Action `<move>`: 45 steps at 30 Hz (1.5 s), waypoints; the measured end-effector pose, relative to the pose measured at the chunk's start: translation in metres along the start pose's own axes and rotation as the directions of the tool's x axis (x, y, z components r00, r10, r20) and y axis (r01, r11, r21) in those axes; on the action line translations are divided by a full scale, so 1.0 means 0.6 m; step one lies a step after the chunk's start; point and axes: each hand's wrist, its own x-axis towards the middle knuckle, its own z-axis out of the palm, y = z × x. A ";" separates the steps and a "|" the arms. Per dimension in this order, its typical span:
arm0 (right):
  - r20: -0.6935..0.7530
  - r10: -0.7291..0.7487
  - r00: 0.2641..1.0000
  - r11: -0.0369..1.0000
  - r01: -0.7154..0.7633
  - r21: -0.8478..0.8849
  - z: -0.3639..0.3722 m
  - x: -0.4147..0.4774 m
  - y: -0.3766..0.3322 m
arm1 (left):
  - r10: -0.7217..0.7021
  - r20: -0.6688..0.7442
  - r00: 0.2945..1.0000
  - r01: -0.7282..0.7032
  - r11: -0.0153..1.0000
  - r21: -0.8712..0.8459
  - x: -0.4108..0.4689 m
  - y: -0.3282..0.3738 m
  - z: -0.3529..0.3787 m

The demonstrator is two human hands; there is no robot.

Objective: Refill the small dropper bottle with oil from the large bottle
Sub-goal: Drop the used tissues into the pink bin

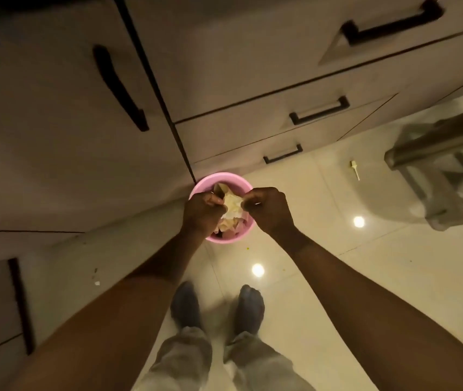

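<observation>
Head view: you stand over a pink bin (220, 177) by the far cabinets, your left hand (202, 210) and right hand (270, 209) both pinching a crumpled paper (232, 206) above it. Neither the small dropper bottle nor the large bottle is in view. This looks like clean-up, so the refill is probably done.

- A glossy, pale tiled floor (337, 277) is shown.
- A pink bin (219, 176) is set on it.
- A small pale stick (354, 170) is laid well right of the bin.
- Small scraps (97, 283) are scattered left of the bin.
</observation>
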 end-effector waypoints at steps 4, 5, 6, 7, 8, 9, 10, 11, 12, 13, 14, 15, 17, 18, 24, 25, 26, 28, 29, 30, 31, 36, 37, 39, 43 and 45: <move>0.009 0.056 0.998 0.990 -0.054 -0.131 0.069 0.052 0.057 | 0.048 -0.018 0.999 -0.046 0.996 0.075 0.070 -0.057 0.037; 0.015 0.068 0.998 0.986 -0.065 -0.153 0.085 0.064 0.072 | 0.061 -0.022 0.998 -0.059 0.994 0.094 0.087 -0.069 0.045; 0.018 0.078 0.997 0.984 -0.074 -0.159 0.099 0.073 0.083 | 0.069 -0.025 0.997 -0.066 0.991 0.115 0.103 -0.080 0.051; 0.017 0.088 0.996 0.984 -0.084 -0.155 0.111 0.081 0.093 | 0.080 -0.028 0.996 -0.075 0.988 0.132 0.118 -0.090 0.055; 0.020 0.100 0.995 0.984 -0.096 -0.150 0.124 0.090 0.106 | 0.091 -0.032 0.995 -0.086 0.986 0.143 0.134 -0.101 0.062; 0.026 0.108 0.994 0.983 -0.103 -0.148 0.135 0.097 0.115 | 0.108 -0.036 0.993 -0.101 0.983 0.150 0.146 -0.111 0.067; 0.034 0.117 0.993 0.982 -0.110 -0.151 0.147 0.103 0.126 | 0.123 -0.037 0.992 -0.115 0.980 0.162 0.158 -0.121 0.072; 0.041 0.122 0.992 0.980 -0.114 -0.160 0.157 0.108 0.135 | 0.138 -0.034 0.990 -0.129 0.974 0.184 0.168 -0.131 0.076; 0.046 0.126 0.991 0.979 -0.117 -0.167 0.166 0.111 0.142 | 0.154 -0.029 0.988 -0.145 0.967 0.211 0.176 -0.139 0.081; 0.049 0.125 0.991 0.978 -0.115 -0.172 0.175 0.114 0.150 | 0.167 -0.025 0.986 -0.157 0.959 0.234 0.186 -0.149 0.088; 0.048 0.118 0.992 0.979 -0.108 -0.174 0.183 0.117 0.155 | 0.167 -0.018 0.986 -0.158 0.956 0.247 0.194 -0.157 0.093; 0.047 0.110 0.993 0.979 -0.100 -0.176 0.192 0.119 0.162 | 0.157 -0.007 0.988 -0.150 0.956 0.252 0.201 -0.163 0.098; 0.048 0.085 0.995 0.981 -0.075 -0.181 0.203 0.120 0.170 | 0.145 0.015 0.989 -0.144 0.955 0.259 0.208 -0.171 0.103; 0.048 0.064 0.997 0.981 -0.054 -0.186 0.208 0.120 0.173 | 0.142 0.023 0.990 -0.143 0.953 0.266 0.207 -0.172 0.103; 0.035 -0.005 0.999 0.979 0.012 -0.205 0.172 0.079 0.142 | 0.244 0.013 0.970 -0.232 0.901 0.368 0.164 -0.144 0.078; 0.013 -0.033 0.999 0.965 0.036 -0.258 0.161 0.067 0.129 | 0.280 0.018 0.960 -0.259 0.859 0.441 0.149 -0.134 0.071; -0.026 -0.092 0.995 0.940 0.079 -0.332 0.152 0.055 0.117 | 0.312 0.025 0.950 -0.279 0.807 0.520 0.134 -0.124 0.064; -0.072 -0.212 0.975 0.881 0.159 -0.446 0.134 0.032 0.090 | 0.364 0.047 0.930 -0.313 0.719 0.621 0.100 -0.100 0.048; -0.079 -0.255 0.964 0.856 0.187 -0.482 0.123 0.019 0.077 | 0.393 0.062 0.917 -0.339 0.690 0.639 0.080 -0.086 0.038; -0.073 -0.288 0.955 0.832 0.212 -0.513 0.110 0.007 0.061 | 0.428 0.078 0.900 -0.371 0.662 0.651 0.061 -0.070 0.027; -0.062 -0.313 0.948 0.811 0.232 -0.537 0.095 -0.007 0.046 | 0.463 0.099 0.881 -0.407 0.632 0.659 0.041 -0.055 0.016; 0.017 -0.270 0.963 0.788 0.231 -0.571 -0.012 -0.084 -0.054 | 0.539 0.174 0.824 -0.500 0.549 0.669 -0.070 0.024 -0.049; 0.032 -0.253 0.967 0.788 0.225 -0.573 -0.031 -0.098 -0.072 | 0.565 0.190 0.803 -0.524 0.517 0.677 -0.092 0.042 -0.061; 0.049 -0.248 0.967 0.778 0.230 -0.585 -0.078 -0.127 -0.114 | 0.576 0.211 0.790 -0.537 0.485 0.690 -0.139 0.085 -0.085; 0.077 -0.263 0.962 0.761 0.255 -0.597 -0.172 -0.174 -0.206 | 0.569 0.256 0.781 -0.550 0.434 0.713 -0.227 0.177 -0.135; 0.073 -0.299 0.952 0.748 0.281 -0.601 -0.218 -0.196 -0.255 | 0.636 0.242 0.733 -0.571 0.382 0.726 -0.275 0.223 -0.162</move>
